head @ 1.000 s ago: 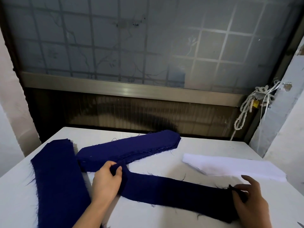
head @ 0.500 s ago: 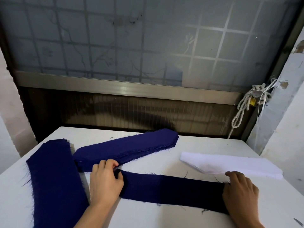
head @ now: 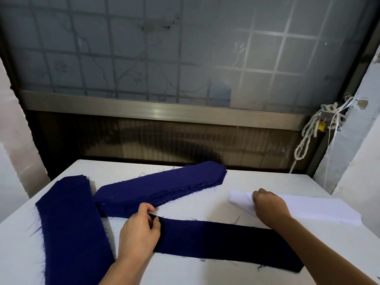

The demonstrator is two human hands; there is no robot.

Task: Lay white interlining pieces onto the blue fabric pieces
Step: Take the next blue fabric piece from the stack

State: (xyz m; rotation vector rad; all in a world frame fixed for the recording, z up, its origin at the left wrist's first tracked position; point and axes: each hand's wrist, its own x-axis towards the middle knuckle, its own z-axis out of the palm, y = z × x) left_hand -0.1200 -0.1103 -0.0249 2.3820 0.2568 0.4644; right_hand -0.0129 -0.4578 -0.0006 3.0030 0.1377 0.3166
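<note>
Right hand (head: 269, 206) has left the blue strip (head: 226, 239), lying left-to-right, and its grip clamps the white interlining (head: 312, 208) at its left tip; left hand (head: 137, 233) pinches the strip's left end.

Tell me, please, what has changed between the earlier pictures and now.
The right hand released the blue strip and moved forward to the white interlining, gripping its left end. The left hand still holds the strip's left end; both blue stacks stayed put.

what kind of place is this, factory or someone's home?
Probably a small garment workshop, though a home setup can't be ruled out: stacks of cut blue fabric pieces and a pile of white interlining lie on a plain white worktable below a frosted, barred window.
</note>
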